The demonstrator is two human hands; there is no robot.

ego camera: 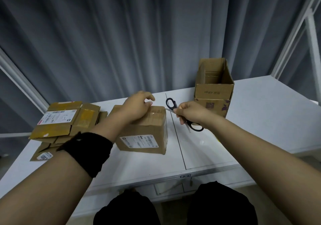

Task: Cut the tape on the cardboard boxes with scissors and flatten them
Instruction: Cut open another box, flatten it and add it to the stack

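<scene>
A white table [260, 106] stands before me, its glossy top split by a thin dark seam [178, 143] that runs away from me. Behind it hang grey pleated curtains [121, 33], filling the back wall. A white frame bar [295, 33] slants up on my right and another [20, 78] on my left. The light is soft and even.

Sealed box [144, 134]: brown cardboard, upright mid-surface, taped top, white shipping label on the near face; left hand [137, 106] on its top, fingers curled at the far edge. Scissors [175, 105]: black handles, blades spread wide, gripped at the middle by right hand [188, 111] just right of that box. Open box [213, 92]: upright far right, flaps up, purple print low on the front. Flattened boxes [64, 120]: stacked left, labelled, yellowish tape.
</scene>
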